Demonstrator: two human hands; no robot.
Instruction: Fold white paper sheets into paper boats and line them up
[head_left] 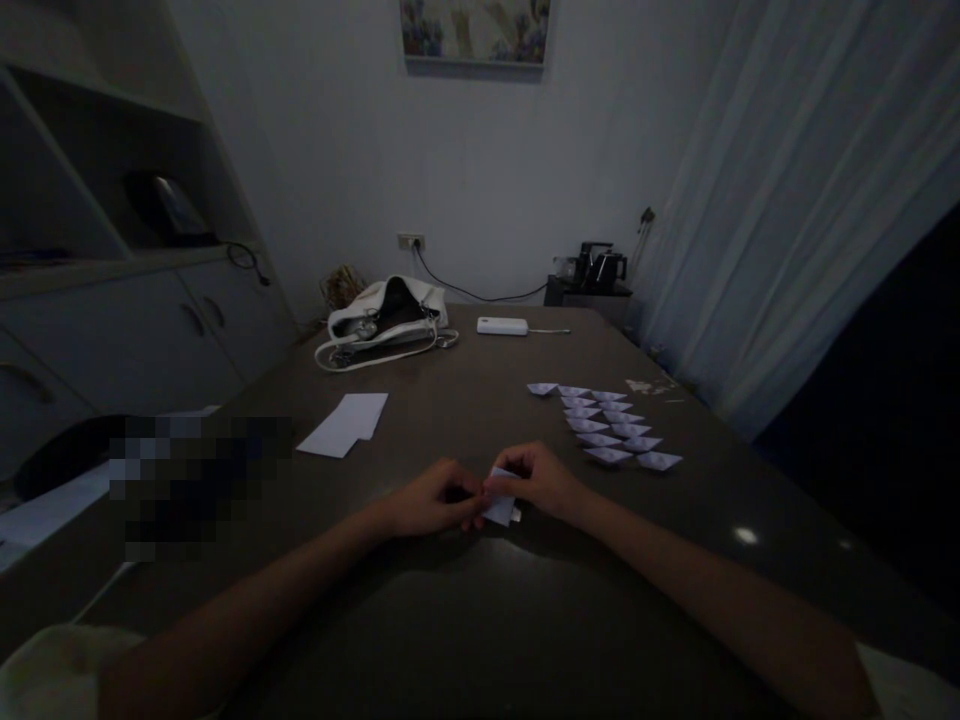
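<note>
A small piece of folded white paper (501,510) is held between my two hands above the near middle of the table. My left hand (442,498) pinches its left edge. From the right, my right hand (541,482) grips its upper part, thumb lying across the front. Fingers cover much of the paper, so its full shape is hidden. To the right of my hands, several folded paper boats (592,425) sit in rows. Beyond my left hand lie some flat white paper sheets (343,424), partly overlapping.
A white handbag (386,320) stands at the table's far left, near a white power bank-like device (502,326) with a short cable. Paper scraps (649,387) lie by the right edge. A blurred-out patch (206,485) covers the left side. A kettle (604,268) stands behind the table.
</note>
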